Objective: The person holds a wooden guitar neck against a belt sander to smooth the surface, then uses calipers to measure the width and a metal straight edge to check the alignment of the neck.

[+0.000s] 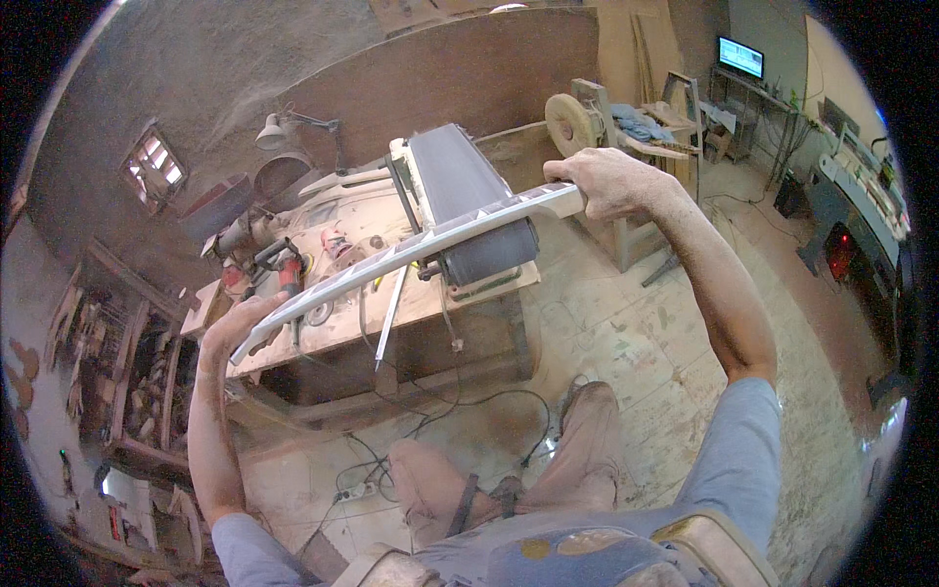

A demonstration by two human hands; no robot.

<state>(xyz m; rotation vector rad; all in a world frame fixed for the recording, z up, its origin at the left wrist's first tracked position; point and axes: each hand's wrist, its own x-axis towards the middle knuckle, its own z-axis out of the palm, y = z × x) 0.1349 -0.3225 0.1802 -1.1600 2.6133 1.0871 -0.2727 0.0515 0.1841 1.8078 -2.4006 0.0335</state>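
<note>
A long, pale, slightly curved slatted piece (pixel 393 259) spans the view between my two hands, crossing a grey-black belt sander (pixel 455 161) on the workbench. My left hand (pixel 245 323) grips its lower left end. My right hand (pixel 616 181) has its fingers wrapped round the upper right end. Whether the piece touches the belt, I cannot tell. Under and beside it lie a red-and-black power tool (pixel 287 262), a small metal disc (pixel 319 314) and a thin pale strip (pixel 390 323).
The workbench (pixel 479 342) has a desk lamp (pixel 274 130) behind it. A wooden stand with a large wheel (pixel 570 122) stands right of it, and a screen (pixel 740 57) farther back. Shelving (pixel 142 372) lines the left; cables (pixel 509 396) cross the floor around my legs.
</note>
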